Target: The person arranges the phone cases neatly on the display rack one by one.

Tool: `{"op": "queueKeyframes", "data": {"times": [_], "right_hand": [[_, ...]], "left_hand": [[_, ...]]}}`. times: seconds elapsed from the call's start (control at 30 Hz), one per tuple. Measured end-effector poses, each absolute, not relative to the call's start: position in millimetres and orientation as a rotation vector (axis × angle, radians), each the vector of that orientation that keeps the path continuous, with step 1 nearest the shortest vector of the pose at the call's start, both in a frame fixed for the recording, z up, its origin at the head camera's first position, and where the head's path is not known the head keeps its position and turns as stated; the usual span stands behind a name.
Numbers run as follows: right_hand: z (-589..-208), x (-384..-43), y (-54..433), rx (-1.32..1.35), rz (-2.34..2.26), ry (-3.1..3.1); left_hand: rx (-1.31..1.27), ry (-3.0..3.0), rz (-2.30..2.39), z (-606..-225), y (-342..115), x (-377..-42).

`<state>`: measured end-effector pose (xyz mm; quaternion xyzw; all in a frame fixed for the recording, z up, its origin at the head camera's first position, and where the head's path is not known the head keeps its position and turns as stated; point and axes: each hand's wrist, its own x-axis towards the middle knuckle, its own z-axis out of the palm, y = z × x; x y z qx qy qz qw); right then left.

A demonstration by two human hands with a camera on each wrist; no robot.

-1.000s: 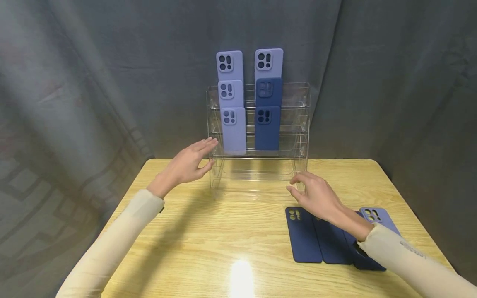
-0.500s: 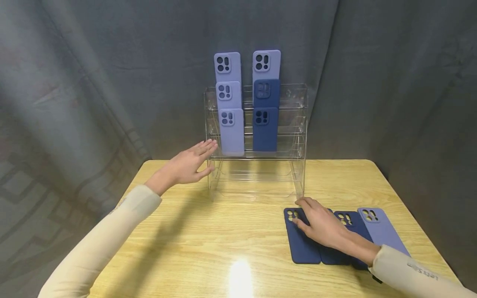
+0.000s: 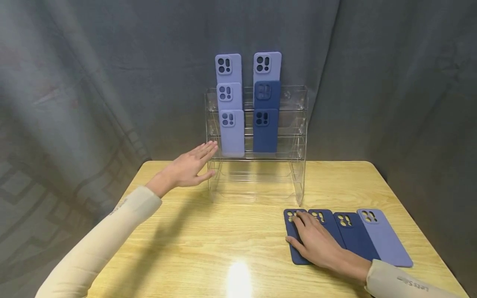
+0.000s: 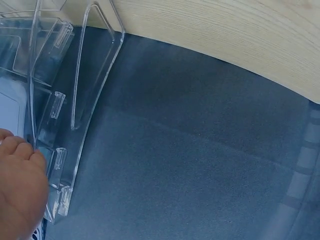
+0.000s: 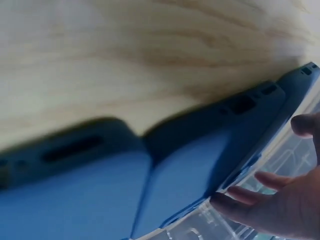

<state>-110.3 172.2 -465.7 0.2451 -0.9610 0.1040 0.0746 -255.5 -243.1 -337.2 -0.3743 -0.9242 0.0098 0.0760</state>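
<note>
My left hand [image 3: 188, 167] is raised with fingers straight, the tips right at the left side of a clear acrylic display rack [image 3: 261, 160]. In the left wrist view that hand [image 4: 22, 192] overlaps the rack's side edge. My right hand [image 3: 316, 240] reaches over the leftmost dark blue phone case [image 3: 294, 231] on the table, fingers spread near its camera cutouts and thumb by its left edge. Beside it lie a second dark blue case [image 3: 331, 225], a third [image 3: 355, 238] and a lavender case [image 3: 385, 242]. In the right wrist view, thumb and fingers are apart.
Three lavender cases stand stepped in the rack's left column, the lowest lavender case [image 3: 232, 140] in front. The right column has a lavender case [image 3: 273, 72] above two dark blue ones. A grey curtain [image 3: 130, 82] hangs behind the wooden table [image 3: 186, 248].
My right hand has come down from beside the rack to the leftmost dark blue case, uncovering the other cases. My left hand has stayed almost in place.
</note>
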Motion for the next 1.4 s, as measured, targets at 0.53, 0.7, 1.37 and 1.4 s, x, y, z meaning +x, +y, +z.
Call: {"op": "queueKeyframes", "data": {"times": [0.53,0.7,1.37,1.4], "right_hand": [[-464,-125,158,0.649,0.270,-2.975],[-461,-129,153,0.635,0.256,-3.017],[-459,-128,139,0.595,0.245,-3.027],[-458,-128,138,0.596,0.254,-3.022]], "left_hand": [[-1.127,-2.761,0.063,-340,-244,-256],[-1.144,-2.755,0.005,-340,-244,-257],[-1.152,-2.736,0.017,-341,-244,-258],[-1.151,-2.739,0.017,-341,-244,-258]]}}
